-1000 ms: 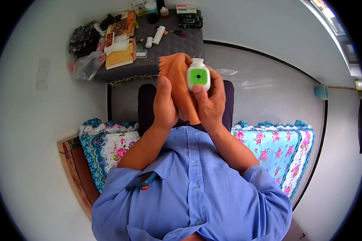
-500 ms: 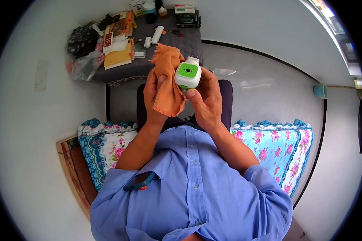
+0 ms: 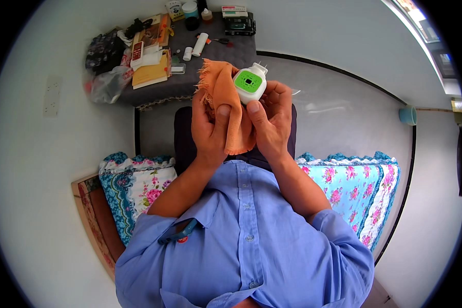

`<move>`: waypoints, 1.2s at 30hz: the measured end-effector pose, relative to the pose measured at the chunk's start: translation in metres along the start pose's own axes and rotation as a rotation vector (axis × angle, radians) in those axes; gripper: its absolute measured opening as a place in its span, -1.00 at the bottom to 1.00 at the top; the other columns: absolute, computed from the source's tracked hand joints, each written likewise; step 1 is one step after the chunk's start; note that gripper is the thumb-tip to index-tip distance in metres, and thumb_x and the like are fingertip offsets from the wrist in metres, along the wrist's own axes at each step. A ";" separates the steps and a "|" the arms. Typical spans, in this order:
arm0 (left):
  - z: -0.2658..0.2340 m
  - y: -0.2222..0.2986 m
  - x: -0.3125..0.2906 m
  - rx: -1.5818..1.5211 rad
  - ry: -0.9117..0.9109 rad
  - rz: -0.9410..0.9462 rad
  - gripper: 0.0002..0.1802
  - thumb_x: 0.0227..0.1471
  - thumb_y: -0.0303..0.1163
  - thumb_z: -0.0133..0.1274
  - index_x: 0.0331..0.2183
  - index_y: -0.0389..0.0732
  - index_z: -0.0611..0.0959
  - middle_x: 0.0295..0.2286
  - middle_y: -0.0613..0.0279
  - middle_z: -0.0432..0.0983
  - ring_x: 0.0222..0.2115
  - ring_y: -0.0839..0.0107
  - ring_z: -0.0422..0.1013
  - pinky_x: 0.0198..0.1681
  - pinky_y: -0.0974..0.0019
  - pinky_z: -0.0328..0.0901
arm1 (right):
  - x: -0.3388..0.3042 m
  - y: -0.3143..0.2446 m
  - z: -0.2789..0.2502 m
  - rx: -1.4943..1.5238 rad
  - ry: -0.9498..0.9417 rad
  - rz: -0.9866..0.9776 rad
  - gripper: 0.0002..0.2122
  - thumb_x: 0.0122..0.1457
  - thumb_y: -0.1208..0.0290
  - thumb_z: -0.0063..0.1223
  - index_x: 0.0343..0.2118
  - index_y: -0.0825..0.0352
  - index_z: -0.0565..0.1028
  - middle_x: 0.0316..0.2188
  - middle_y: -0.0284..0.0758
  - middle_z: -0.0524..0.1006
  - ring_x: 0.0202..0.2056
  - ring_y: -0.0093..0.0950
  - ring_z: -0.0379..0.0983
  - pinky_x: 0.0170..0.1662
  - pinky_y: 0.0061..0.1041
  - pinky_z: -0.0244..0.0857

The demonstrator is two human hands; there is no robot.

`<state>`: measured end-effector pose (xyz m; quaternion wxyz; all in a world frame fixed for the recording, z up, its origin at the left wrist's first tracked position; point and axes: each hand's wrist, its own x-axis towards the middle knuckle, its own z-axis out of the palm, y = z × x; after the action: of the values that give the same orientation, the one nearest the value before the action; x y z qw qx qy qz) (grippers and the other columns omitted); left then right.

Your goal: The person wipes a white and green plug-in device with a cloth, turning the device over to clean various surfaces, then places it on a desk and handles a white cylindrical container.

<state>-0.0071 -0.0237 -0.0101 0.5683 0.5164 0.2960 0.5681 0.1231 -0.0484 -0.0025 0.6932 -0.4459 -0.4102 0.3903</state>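
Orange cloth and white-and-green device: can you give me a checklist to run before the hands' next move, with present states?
1. Device held by right hand: ok, thumb at its lower edge.
2. Orange cloth held by left hand: ok, thumb over it.
3. Green face uncovered: ok.
4. Device's back clean: cannot tell, hidden.
5. Phone fully inside shirt pocket: not ok, sticks out.
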 end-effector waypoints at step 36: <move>-0.012 0.005 0.015 0.030 0.099 -0.022 -0.51 0.40 -0.12 -0.10 0.14 -0.29 0.39 -0.04 0.16 0.48 -0.07 0.46 0.45 0.04 0.32 0.36 | -0.009 -0.014 0.003 -0.348 -0.149 -0.204 -0.41 0.21 0.49 0.28 0.26 0.47 0.29 0.19 -0.06 0.42 0.11 -0.31 0.48 0.06 -0.40 0.48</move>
<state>-0.0173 -0.0079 -0.0049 0.5515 0.4927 0.3380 0.5821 0.1196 -0.0598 0.0097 0.6094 -0.4852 -0.5644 0.2733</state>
